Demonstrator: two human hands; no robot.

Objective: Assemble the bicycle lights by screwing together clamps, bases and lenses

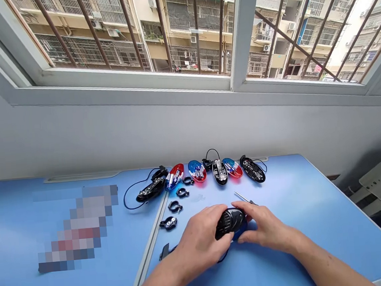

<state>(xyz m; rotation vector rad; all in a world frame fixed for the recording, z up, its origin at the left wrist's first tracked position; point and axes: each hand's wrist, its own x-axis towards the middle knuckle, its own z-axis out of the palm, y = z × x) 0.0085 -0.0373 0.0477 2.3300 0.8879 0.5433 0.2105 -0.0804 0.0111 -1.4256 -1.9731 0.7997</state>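
My left hand (203, 234) is closed around the left side of a black oval housing (232, 220) with a ribbed top, held just above the blue table. Against its lower right side lies a translucent blue cover (241, 230), with the fingers and thumb of my right hand (261, 226) gripping it. The two pieces touch; whether they are joined I cannot tell. A thin black cable (223, 258) hangs below the housing. Just beyond my right fingers lies a screwdriver (243, 197), its handle partly hidden. Under my left wrist, a black part (166, 251) is mostly covered.
Several black ring clamps (175, 206) line the table seam on the left. Along the back lie opened black housings (220, 172) with cables and red-and-blue covers (197, 171) holding batteries. A blurred flat item (81, 228) rests at far left. A wall and barred window stand behind.
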